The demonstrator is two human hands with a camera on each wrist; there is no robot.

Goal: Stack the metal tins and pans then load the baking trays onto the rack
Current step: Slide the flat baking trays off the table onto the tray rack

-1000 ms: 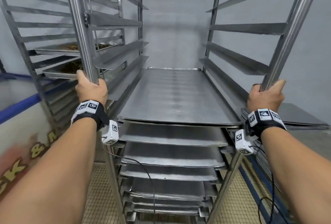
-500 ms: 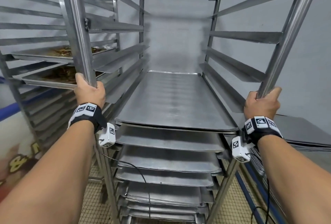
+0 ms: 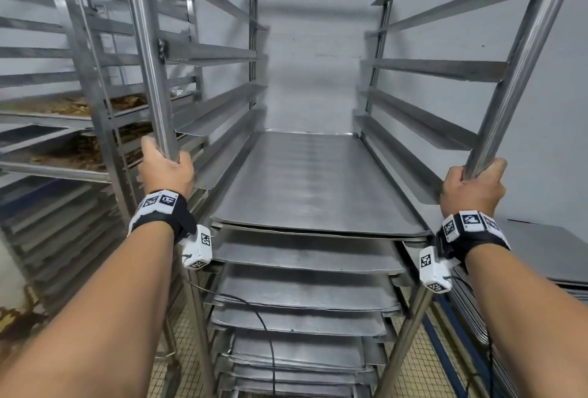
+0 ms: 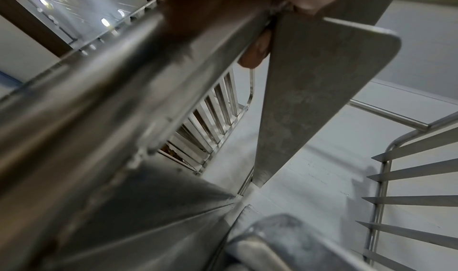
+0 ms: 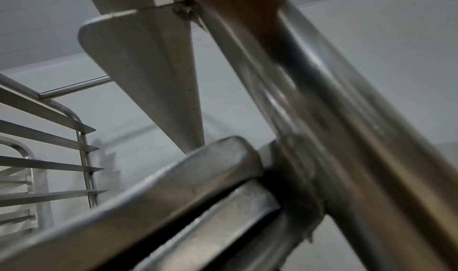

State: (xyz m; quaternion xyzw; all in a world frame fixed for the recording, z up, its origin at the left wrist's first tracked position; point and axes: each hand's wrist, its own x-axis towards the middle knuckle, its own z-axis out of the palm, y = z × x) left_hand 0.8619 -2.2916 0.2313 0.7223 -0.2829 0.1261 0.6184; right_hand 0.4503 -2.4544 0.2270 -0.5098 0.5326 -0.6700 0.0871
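A tall steel rack stands in front of me with several flat baking trays (image 3: 315, 184) slid into its lower runners; the top tray is bare. My left hand (image 3: 167, 168) grips the rack's front left post (image 3: 143, 57). My right hand (image 3: 474, 187) grips the front right post (image 3: 521, 57). The upper runners (image 3: 436, 68) hold nothing. In the left wrist view, fingertips (image 4: 255, 50) curl round the post (image 4: 104, 91) beside a runner. The right wrist view looks up along the post (image 5: 347, 118) past a tray rim (image 5: 173, 187).
A second rack (image 3: 79, 85) stands close on the left, with trays of browned food (image 3: 70, 104) on it. A stack of flat trays (image 3: 541, 254) lies low on the right. A pale wall (image 3: 318, 63) is right behind the rack. The floor (image 3: 420, 365) is small-tiled.
The rack, with both hands gripping its posts, has shifted relative to the left rack and wall, which now appear nearer. The grips have not changed.
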